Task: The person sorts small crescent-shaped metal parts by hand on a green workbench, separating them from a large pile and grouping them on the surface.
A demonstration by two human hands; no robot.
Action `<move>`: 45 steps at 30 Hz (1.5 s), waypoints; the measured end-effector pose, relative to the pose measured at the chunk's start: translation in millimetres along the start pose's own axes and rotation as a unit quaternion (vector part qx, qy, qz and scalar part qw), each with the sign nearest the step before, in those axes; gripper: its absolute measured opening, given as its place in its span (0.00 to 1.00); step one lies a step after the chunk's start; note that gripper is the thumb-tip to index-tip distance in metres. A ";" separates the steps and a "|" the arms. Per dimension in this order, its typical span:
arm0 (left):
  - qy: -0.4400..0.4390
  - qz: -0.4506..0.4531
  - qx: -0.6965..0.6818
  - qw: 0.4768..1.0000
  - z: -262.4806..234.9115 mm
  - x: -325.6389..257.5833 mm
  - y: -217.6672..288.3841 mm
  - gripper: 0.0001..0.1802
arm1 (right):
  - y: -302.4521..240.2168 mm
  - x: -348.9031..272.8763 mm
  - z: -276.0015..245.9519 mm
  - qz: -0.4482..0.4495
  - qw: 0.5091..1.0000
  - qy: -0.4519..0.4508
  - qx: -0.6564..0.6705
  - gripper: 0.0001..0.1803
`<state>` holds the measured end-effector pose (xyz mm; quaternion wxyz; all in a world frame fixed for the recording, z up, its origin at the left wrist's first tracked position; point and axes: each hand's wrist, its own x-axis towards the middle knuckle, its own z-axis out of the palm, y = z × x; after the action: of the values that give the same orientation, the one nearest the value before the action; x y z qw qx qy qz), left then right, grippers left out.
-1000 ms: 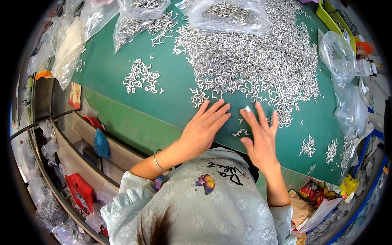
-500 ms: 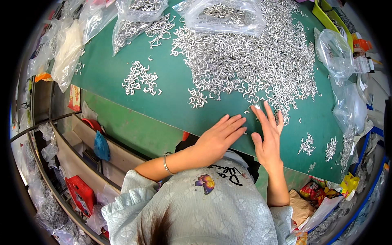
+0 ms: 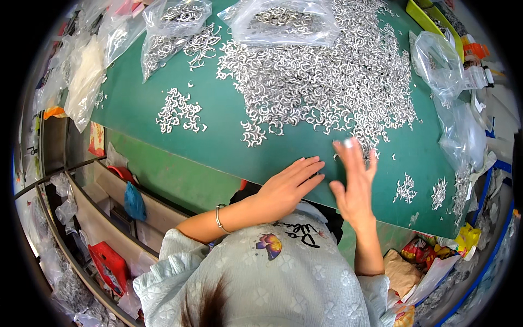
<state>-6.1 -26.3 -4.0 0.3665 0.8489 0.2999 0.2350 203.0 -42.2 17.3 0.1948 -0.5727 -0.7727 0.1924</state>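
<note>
Both hands lie flat and open at the near edge of the green desk [image 3: 229, 147], grasping nothing. The left hand [image 3: 286, 188], a thin bangle on its wrist, rests palm down with fingers together, pointing toward the right hand [image 3: 355, 188], which is spread with its fingertips at the near fringe of the large heap of small silver C-shaped metal hooks [image 3: 327, 82]. A few loose hooks lie between the two hands. A small separate cluster of hooks [image 3: 180, 111] sits well to the left of the heap, and two tiny piles [image 3: 406, 188] lie just right of the right hand. Clear plastic bags holding more hooks [image 3: 283, 22] lie at the far side of the desk.
</note>
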 end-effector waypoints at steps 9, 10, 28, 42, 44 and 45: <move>-0.005 0.005 -0.050 0.999 0.3 0.7 2.9 0.28 | 21.1 -24.4 -3.9 0.088 0.994 0.052 -0.042 0.43; -0.007 0.015 -0.046 0.999 1.2 1.0 2.8 0.28 | 18.2 -24.1 -1.6 0.081 0.995 0.043 -0.045 0.44; 0.095 0.035 -0.014 0.995 -0.7 20.7 -1.1 0.21 | -8.0 -8.1 1.6 0.011 0.985 0.021 0.168 0.34; 0.012 0.052 0.096 0.994 -16.0 31.7 -18.3 0.23 | 18.1 -32.7 -5.6 0.078 0.993 0.091 0.016 0.30; 0.013 0.057 0.083 0.995 -12.4 34.5 -11.4 0.23 | 19.9 -24.2 -4.2 0.074 0.990 0.121 0.017 0.28; 0.005 0.067 0.068 0.995 -6.8 37.9 -4.0 0.22 | 19.8 -20.0 -2.3 0.076 0.991 0.108 0.006 0.28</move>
<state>15.2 5.1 4.0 0.2898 0.8888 0.2597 0.2421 225.6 -55.8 7.3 0.2655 -0.6457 -0.7005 0.1481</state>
